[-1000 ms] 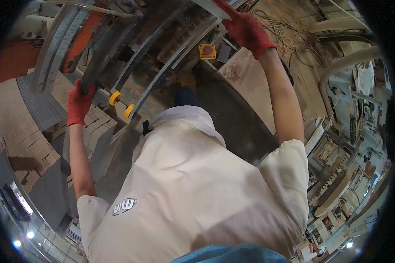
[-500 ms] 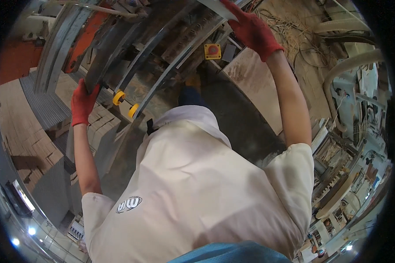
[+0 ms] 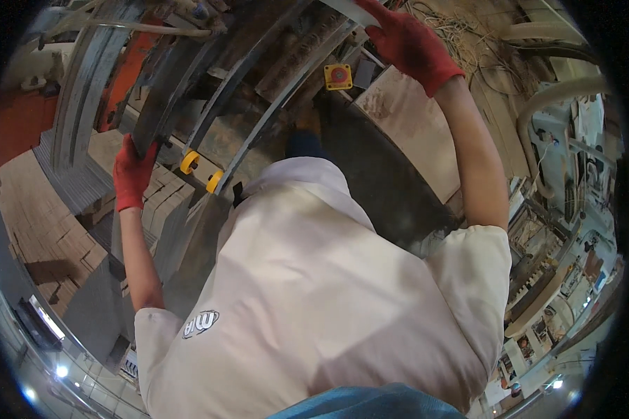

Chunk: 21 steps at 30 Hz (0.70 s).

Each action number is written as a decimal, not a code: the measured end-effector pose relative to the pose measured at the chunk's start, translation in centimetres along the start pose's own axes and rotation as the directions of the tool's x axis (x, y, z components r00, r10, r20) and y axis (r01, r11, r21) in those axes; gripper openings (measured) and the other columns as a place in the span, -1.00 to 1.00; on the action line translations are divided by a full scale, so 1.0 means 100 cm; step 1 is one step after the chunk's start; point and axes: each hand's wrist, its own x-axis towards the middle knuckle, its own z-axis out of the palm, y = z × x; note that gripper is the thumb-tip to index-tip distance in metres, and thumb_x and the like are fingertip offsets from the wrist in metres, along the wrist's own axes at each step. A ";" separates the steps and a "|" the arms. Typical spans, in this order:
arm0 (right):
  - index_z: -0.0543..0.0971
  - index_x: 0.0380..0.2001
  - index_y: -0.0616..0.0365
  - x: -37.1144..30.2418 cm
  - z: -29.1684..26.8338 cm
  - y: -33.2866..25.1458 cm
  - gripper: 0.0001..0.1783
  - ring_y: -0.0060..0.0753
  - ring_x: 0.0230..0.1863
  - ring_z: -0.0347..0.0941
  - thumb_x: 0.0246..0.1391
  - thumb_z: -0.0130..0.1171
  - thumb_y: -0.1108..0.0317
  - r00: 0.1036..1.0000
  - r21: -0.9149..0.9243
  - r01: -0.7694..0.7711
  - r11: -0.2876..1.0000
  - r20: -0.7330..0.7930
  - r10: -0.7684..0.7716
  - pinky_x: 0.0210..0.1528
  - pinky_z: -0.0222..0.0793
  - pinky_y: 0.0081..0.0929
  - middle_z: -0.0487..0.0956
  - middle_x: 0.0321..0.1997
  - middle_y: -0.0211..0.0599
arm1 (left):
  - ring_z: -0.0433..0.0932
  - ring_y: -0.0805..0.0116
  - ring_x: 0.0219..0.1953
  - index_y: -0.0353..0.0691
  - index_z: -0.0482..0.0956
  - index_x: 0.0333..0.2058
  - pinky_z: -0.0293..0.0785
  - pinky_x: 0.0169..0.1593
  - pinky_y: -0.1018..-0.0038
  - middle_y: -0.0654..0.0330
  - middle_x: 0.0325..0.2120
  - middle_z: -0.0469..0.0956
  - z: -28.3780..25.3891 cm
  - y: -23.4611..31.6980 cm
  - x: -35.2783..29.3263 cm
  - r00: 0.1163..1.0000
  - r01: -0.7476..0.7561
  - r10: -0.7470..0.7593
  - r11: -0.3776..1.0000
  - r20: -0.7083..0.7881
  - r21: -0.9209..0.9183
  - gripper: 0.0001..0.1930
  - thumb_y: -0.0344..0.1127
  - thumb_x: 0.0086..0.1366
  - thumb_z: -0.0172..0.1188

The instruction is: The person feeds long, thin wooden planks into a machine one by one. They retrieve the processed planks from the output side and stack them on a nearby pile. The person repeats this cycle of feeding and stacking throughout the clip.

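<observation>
My left hand (image 3: 134, 173), in a red glove, is at the near end of a long dark board (image 3: 157, 105). Its thumb and fingers lie on either side of that end. Far up on the right, my right hand (image 3: 417, 54), also red-gloved, grips the end of a pale flat strip (image 3: 349, 10) that runs out of the top of the view. Whether strip and board are one piece I cannot tell. Beside the board run metal rails (image 3: 258, 133), two of them ending in yellow rollers (image 3: 190, 162).
A yellow box with a red button (image 3: 338, 77) stands right of the rails. Stacked boards (image 3: 49, 230) lie at the left, near an orange machine part (image 3: 122, 77). A brown panel (image 3: 412, 129), tangled cords (image 3: 461, 42) and a thick hose (image 3: 559, 94) are on the right.
My right hand has shifted slightly right and down, still on the pale strip. My left hand stays at the board's end, a little lower in view. The whole view has shifted slightly.
</observation>
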 end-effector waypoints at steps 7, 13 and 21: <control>0.18 0.57 -0.42 -0.003 0.014 0.013 -0.15 0.16 -0.42 0.53 0.26 0.12 0.39 0.993 0.105 0.092 0.990 -0.089 -0.083 -0.30 0.43 -0.02 0.55 -0.38 0.16 | 0.68 -0.24 -0.11 -0.24 0.55 0.02 0.58 -0.12 0.07 -0.17 -0.20 0.72 0.010 -0.015 0.000 0.999 -0.044 0.045 0.998 -0.015 0.034 -0.54 -0.03 0.34 0.38; 0.23 0.55 -0.32 -0.002 0.000 -0.006 -0.15 0.23 -0.49 0.52 0.20 0.07 0.45 0.991 0.091 -0.117 0.989 0.080 0.110 -0.36 0.41 0.05 0.53 -0.51 0.20 | 0.67 -0.27 -0.12 -0.24 0.55 0.02 0.58 -0.15 0.05 -0.19 -0.25 0.71 0.002 -0.005 -0.001 0.999 -0.030 0.030 0.999 -0.014 0.044 -0.53 0.00 0.35 0.37; 0.16 0.57 -0.38 -0.004 0.007 0.000 -0.15 0.26 -0.44 0.58 0.23 0.04 0.38 0.999 0.026 -0.044 0.999 0.004 0.044 -0.35 0.42 0.10 0.56 -0.48 0.23 | 0.70 -0.21 -0.12 -0.24 0.54 0.06 0.57 -0.14 0.07 -0.17 -0.25 0.72 0.009 -0.019 -0.003 0.998 -0.049 0.051 0.998 -0.044 0.039 -0.51 0.04 0.40 0.33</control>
